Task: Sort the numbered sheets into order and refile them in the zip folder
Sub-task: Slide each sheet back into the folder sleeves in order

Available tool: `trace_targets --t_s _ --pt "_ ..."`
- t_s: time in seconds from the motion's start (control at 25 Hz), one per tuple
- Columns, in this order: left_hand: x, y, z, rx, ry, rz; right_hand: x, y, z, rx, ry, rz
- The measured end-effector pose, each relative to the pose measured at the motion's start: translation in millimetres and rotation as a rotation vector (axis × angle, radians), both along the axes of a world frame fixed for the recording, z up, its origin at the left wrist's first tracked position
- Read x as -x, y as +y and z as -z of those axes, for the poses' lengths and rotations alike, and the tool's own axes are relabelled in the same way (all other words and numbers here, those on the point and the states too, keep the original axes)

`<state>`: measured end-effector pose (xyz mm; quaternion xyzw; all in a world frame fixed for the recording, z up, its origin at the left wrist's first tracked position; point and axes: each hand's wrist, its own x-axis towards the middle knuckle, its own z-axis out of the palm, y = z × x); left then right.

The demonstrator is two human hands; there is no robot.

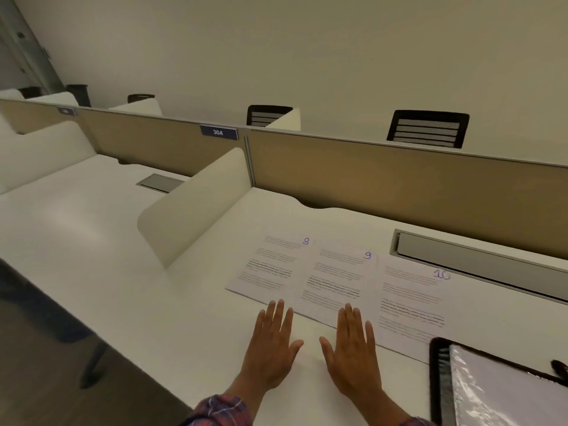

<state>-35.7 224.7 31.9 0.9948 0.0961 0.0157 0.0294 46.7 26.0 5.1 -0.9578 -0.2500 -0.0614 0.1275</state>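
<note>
Far left of both hands: low white divider (pixel 196 204) on the white desk (pixel 92 256), tan partition (pixel 399 173) behind with a "304" label (pixel 218 132). Just ahead of left hand (pixel 272 348): sheet 8 (pixel 270 265), flat on the desk, fingertips at its near edge. Left hand is flat, palm down, fingers spread, gripping nothing. Plaid sleeve (pixel 221 410) at the wrist. Sheet 9 (pixel 338 281) overlaps 8's right side; right hand (pixel 353 355) also flat and open, palm down, fingertips on 9's near edge, nothing held. Sheet 10 (pixel 412 299) right of the right hand, beside 9, can't tell which lies on top at that seam. Beyond it, a cable tray slot (pixel 479 259). Zip folder (pixel 498 388) near right of the right hand, black-edged with clear front, lying on 10's near right corner, paper visible inside
</note>
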Motion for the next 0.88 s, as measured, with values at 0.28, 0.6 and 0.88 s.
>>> trace_targets --t_s 0.28,0.6,0.88 --pt "-47 93 0 -0.047 0.050 0.006 -44 105 -9 0.010 0.008 -0.076" --pt "-75 171 10 0.058 0.091 -0.012 -52 176 -7 0.094 0.148 -0.089" --pt "-115 213 2 0.374 0.093 -0.180 -42 213 1 0.193 0.235 -0.015"
